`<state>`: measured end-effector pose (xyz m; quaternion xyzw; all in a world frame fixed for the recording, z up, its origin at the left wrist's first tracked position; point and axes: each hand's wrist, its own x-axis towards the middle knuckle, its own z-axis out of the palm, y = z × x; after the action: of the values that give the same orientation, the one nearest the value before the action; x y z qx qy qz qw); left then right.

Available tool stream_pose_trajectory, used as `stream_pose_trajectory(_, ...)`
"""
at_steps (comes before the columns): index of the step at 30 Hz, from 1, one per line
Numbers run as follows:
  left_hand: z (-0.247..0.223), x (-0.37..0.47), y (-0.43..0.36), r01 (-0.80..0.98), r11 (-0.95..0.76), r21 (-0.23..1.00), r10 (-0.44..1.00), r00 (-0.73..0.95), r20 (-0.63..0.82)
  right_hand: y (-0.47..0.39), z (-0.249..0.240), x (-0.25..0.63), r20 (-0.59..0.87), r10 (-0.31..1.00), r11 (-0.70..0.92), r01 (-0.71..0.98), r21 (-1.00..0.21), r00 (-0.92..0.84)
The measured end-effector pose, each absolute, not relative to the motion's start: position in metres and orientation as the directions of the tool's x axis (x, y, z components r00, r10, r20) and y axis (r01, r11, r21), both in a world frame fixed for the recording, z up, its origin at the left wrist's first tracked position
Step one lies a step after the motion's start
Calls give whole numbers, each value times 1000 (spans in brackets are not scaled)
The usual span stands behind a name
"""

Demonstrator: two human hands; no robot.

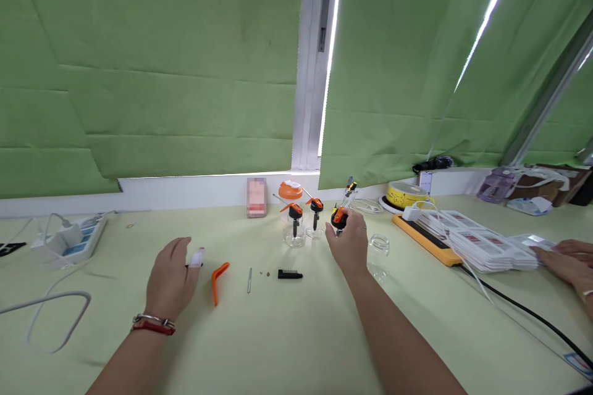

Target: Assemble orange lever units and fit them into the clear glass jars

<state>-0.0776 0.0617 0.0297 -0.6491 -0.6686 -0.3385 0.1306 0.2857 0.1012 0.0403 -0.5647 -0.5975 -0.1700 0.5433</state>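
Note:
My right hand (351,241) closes its fingers and thumb around an orange-and-black spouted top (339,218) at the back of the table. Beside it, two similar orange-and-black tops (294,212) (316,205) stand over small clear glass containers (293,238). My left hand (170,278), with a white wrap on the thumb, hovers at or rests on the table with its fingers apart. I see nothing held in it. Just to its right lies a bent orange piece (217,281). Farther right are a thin metal rod (249,280), tiny bits (267,274) and a black part with a spring (290,274).
An open glass jar (379,247) stands right of my right hand. An orange-lidded container (290,189) and a pink box (256,197) are at the back. A yellow tape roll (407,195), orange power strip (426,241) and stacked sheets (482,241) lie right, near another person's hands (567,265).

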Motion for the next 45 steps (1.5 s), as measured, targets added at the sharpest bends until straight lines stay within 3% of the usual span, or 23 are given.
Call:
stream_pose_trajectory(4,36,-47,41,691,-433,579,827,50,560,53,72,248,836,528,429,803,-414,149)
stream_pose_trajectory(7,39,-18,20,344,-489,802,868,281,409,17,74,207,746,665,534,719,-446,-31)
stream_pose_trajectory(10,41,3,6,99,-377,921,833,471,291,-9,62,174,655,730,590,664,-460,-195)
stream_pose_trajectory(13,43,9,2,-8,-196,981,854,490,174,-17,54,162,589,740,653,558,-512,-325)
stream_pose_trajectory(15,45,5,6,-79,-95,992,879,462,122,-11,53,166,517,733,676,386,-628,-442)
stream_pose_trajectory(17,46,-2,13,-182,-9,983,891,444,90,4,53,175,414,761,565,197,-801,-499)
stream_pose_trajectory(19,44,-10,19,-258,125,958,866,500,22,23,49,185,234,909,296,137,-945,-345)
stream_pose_trajectory(21,39,-16,23,-287,237,928,818,575,-31,43,41,193,49,992,62,110,-992,-118)
stream_pose_trajectory(24,29,-20,28,-314,343,885,788,609,-90,64,24,200,-232,945,-209,123,-970,-230)
stream_pose_trajectory(28,19,-20,31,-346,425,837,780,609,-144,72,9,201,-381,884,-358,134,-924,-271)
stream_pose_trajectory(34,22,-22,33,-334,412,848,835,510,-205,69,6,197,-454,826,-432,144,-890,-334)
stream_pose_trajectory(42,26,-22,36,-100,313,945,903,340,-263,61,2,185,-263,930,-255,64,-965,-257)
stream_pose_trajectory(45,27,-23,37,-98,298,950,916,310,-255,63,-1,184,-288,925,-287,44,-957,-249)
